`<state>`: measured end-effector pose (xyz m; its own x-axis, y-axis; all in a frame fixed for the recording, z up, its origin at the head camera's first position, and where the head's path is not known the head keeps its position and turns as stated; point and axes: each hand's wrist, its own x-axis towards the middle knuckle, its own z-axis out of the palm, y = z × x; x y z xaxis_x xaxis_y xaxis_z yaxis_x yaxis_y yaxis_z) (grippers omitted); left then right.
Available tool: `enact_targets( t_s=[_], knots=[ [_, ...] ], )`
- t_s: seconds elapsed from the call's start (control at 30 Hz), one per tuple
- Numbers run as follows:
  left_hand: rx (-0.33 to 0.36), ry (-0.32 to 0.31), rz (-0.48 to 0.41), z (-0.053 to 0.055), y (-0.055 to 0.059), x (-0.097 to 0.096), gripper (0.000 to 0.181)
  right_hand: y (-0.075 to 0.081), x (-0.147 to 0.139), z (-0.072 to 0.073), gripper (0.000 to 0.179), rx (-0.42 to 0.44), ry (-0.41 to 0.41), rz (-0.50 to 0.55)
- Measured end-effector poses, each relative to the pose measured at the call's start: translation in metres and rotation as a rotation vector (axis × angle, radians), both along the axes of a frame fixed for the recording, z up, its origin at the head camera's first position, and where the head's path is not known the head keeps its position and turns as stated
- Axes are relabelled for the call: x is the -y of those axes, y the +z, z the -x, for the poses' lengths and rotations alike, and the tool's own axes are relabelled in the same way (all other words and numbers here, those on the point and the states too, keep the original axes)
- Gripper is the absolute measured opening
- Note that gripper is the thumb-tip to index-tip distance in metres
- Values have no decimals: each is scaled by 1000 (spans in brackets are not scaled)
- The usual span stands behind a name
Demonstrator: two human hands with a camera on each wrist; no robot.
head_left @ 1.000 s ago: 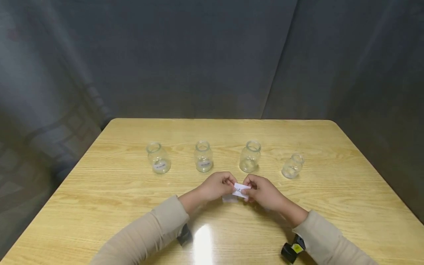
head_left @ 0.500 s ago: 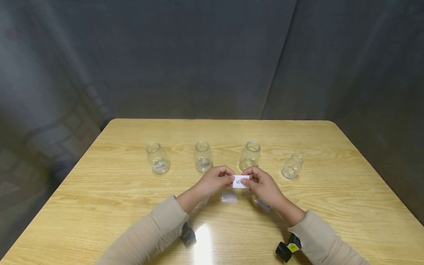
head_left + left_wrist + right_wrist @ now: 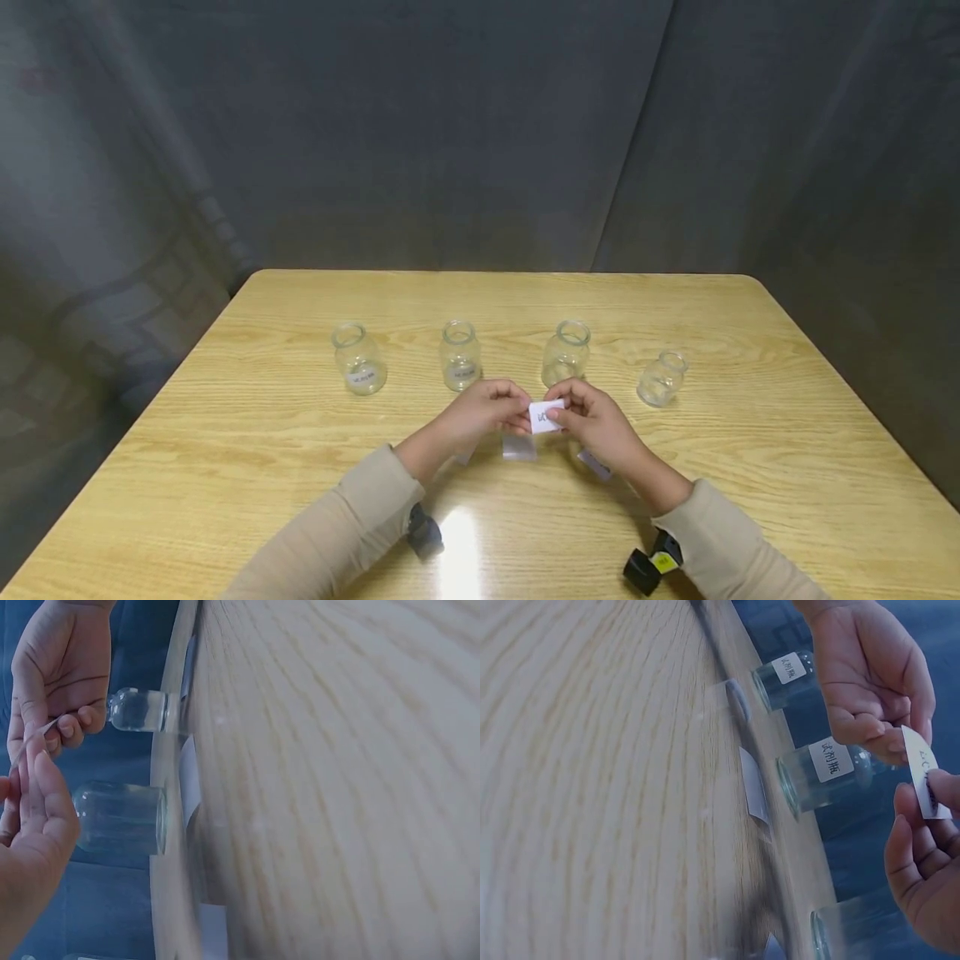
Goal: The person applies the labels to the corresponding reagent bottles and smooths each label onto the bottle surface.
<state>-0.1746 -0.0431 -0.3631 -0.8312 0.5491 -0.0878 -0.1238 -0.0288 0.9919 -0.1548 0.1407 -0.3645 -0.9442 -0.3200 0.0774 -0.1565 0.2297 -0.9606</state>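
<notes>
Between my two hands, above the table, is a small white paper label (image 3: 537, 419) with dark handwritten characters. My right hand (image 3: 602, 427) pinches it, the thumb lying across the written face. At the other edge, the thumb and fingertips of my left hand (image 3: 476, 414) pinch the label. In the right wrist view the label (image 3: 919, 761) stands edge-up, with part of its writing under the right thumb. Just beyond my hands stands a clear glass jar (image 3: 566, 357) with no label showing. A smaller clear jar (image 3: 663, 380) is to its right.
Two more glass jars, one far left (image 3: 360, 360) and one mid-left (image 3: 460, 354), carry white labels. Pale slips lie under my hands: a middle slip (image 3: 519, 448), a right slip (image 3: 595, 464) and a left slip (image 3: 465, 456). A dark curtain (image 3: 450, 142) hangs behind the table.
Both hands first lift slightly away from me with the label, and the label straightens. Over the last half second it tilts, its right side rising. The jars stay put.
</notes>
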Motion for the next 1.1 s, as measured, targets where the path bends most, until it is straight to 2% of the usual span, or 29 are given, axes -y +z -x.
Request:
enact_targets(
  t_s=[0.23, 0.37, 0.67, 0.77, 0.97, 1.03, 1.1],
  knots=[
    [18, -59, -71, 1, -3, 0, 24, -1, -5, 0, 16, 39, 40, 41],
    [44, -70, -98, 0, -3, -1, 23, -3, -7, 0, 17, 53, 61, 82],
    [45, -13, -71, 1, -6, -2, 20, -6, -5, -3, 17, 63, 50, 113],
    [41, 3, -52, 1, -8, -2, 20, -7, -3, -5, 18, 70, -3, 92],
    [-3, 67, 25, 4, -10, -2, 17, -6, 0, -5, 21, 44, -235, 18],
    [-24, 77, 49, 5, -11, -2, 16, -6, 0, -5, 20, 53, -263, 9],
    [-38, 79, 61, 6, -11, -2, 16, -8, 0, -5, 19, 69, -233, 10]
  ],
)
